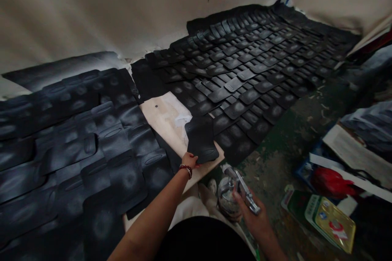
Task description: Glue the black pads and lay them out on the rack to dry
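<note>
A dark flat piece lies over a pale board in the middle. My left hand, with red bracelets at the wrist, pinches the near edge of this dark piece. In my right hand is a metal spray gun with a round cup below it, its nozzle pointing up and left toward the board. My right fingers are wrapped round its handle. A crumpled white cloth or paper touches the dark piece's far left edge.
Overlapping dark pieces with pale spots cover the left and far right. Pale sheeting hangs behind. On the green floor at right are a green and gold can, a red bag and a white strip.
</note>
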Demonstrator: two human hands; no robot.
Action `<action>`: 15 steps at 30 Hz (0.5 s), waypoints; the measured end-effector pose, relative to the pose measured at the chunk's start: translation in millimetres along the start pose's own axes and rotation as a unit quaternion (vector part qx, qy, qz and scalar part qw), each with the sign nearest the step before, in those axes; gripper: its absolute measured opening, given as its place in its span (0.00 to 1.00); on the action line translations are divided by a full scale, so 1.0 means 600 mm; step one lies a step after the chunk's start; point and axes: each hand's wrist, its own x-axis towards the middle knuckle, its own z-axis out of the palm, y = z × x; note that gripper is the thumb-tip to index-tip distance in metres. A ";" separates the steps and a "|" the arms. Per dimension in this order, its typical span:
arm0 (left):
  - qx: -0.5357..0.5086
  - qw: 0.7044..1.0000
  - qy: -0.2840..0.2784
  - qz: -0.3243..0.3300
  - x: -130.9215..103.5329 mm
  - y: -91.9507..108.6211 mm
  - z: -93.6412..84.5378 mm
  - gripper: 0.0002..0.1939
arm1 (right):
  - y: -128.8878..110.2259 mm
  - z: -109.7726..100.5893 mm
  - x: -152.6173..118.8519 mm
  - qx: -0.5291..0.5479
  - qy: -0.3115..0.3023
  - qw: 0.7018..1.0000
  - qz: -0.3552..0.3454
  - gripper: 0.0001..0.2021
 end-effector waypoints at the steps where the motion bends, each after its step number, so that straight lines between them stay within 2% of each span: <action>1: -0.019 1.000 -0.010 -0.006 -0.002 -0.002 0.001 0.08 | 0.002 -0.003 0.000 -0.004 0.005 1.000 0.000 0.23; 4: -0.061 0.997 -0.037 -0.012 -0.009 -0.009 0.001 0.04 | 0.007 -0.013 -0.004 -0.020 0.003 1.000 -0.001 0.24; 7: -0.089 0.995 -0.048 -0.008 -0.012 -0.016 0.001 0.07 | 0.009 -0.016 -0.007 -0.025 -0.011 1.000 0.013 0.25; 11: -0.108 0.993 -0.048 -0.003 -0.009 -0.021 0.003 0.09 | 0.007 -0.007 -0.002 -0.022 -0.022 0.999 0.009 0.24; 15: -0.116 0.992 -0.040 0.000 -0.009 -0.023 0.005 0.08 | 0.002 -0.004 0.007 -0.008 -0.003 1.000 -0.020 0.22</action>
